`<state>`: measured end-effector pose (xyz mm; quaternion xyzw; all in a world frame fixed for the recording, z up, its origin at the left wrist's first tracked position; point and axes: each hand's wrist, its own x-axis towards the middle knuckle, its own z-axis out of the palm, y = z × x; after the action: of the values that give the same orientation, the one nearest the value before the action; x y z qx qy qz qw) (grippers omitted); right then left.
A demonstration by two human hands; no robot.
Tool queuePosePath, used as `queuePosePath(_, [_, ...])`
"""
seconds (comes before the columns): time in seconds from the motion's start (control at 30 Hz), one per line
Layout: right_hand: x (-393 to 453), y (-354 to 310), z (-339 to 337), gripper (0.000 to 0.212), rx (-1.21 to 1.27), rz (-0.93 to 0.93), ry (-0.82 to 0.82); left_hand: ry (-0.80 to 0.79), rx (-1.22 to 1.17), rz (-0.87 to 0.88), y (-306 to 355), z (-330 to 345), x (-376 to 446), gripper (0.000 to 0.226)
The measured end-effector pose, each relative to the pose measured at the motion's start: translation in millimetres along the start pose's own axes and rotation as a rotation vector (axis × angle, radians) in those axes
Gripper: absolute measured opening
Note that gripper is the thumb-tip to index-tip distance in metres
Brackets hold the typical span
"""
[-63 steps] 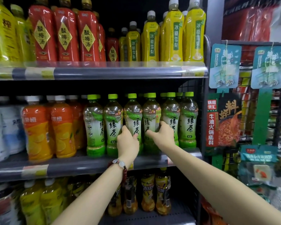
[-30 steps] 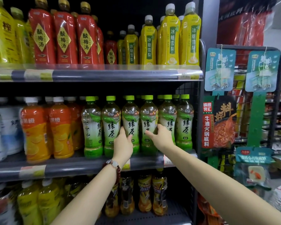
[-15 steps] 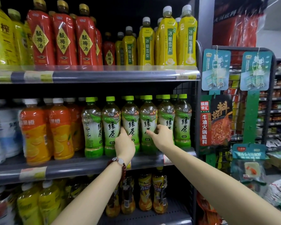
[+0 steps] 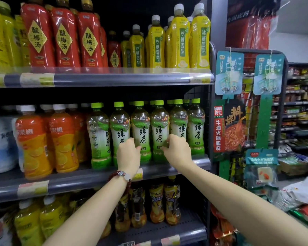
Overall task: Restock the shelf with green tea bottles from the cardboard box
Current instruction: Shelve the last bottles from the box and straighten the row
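Note:
Several green tea bottles point(image 4: 140, 132) with green caps stand in a row on the middle shelf point(image 4: 167, 172), filling its right half. My left hand point(image 4: 128, 157), with a bead bracelet on the wrist, covers the lower part of the second bottle point(image 4: 119, 126) from the left. Its fingers curl on that bottle and the thumb reaches the third. My right hand point(image 4: 178, 151) curls on the lower part of the fifth bottle point(image 4: 179, 121), thumb against the fourth point(image 4: 159, 132). No cardboard box is in view.
Orange juice bottles point(image 4: 34, 142) stand left of the green tea. Red and yellow bottles point(image 4: 178, 38) fill the upper shelf, and dark and yellow bottles the lower shelf. A wire rack point(image 4: 267, 121) with hanging packets stands to the right of the shelf post.
Both hands stay on the same green tea bottles at the shelf front. The right hand's fingers have curled in slightly, and the view has shifted a little.

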<state>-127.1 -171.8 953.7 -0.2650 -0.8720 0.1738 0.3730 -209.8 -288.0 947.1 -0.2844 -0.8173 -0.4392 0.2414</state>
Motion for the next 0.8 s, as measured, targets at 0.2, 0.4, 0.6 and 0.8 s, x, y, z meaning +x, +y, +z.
queuePosePath(0.2, [-14, -10, -5, 0.028, -0.036, -0.099, -0.066, 0.020, 0.035, 0.003, -5, -11, -9, 0.028])
queuePosePath(0.4, [-24, -32, 7, 0.026, 0.010, -0.195, -0.153, 0.033, 0.121, -0.034, -16, -32, -13, 0.022])
queuePosePath(0.6, [-28, -64, 20, 0.033, 0.185, -0.180, -0.227, 0.096, 0.195, -0.115, -39, -63, -3, 0.020])
queuePosePath(0.8, [-26, -93, 31, 0.039, 0.357, -0.046, -0.235, 0.158, 0.137, -0.196, -55, -82, 13, 0.031])
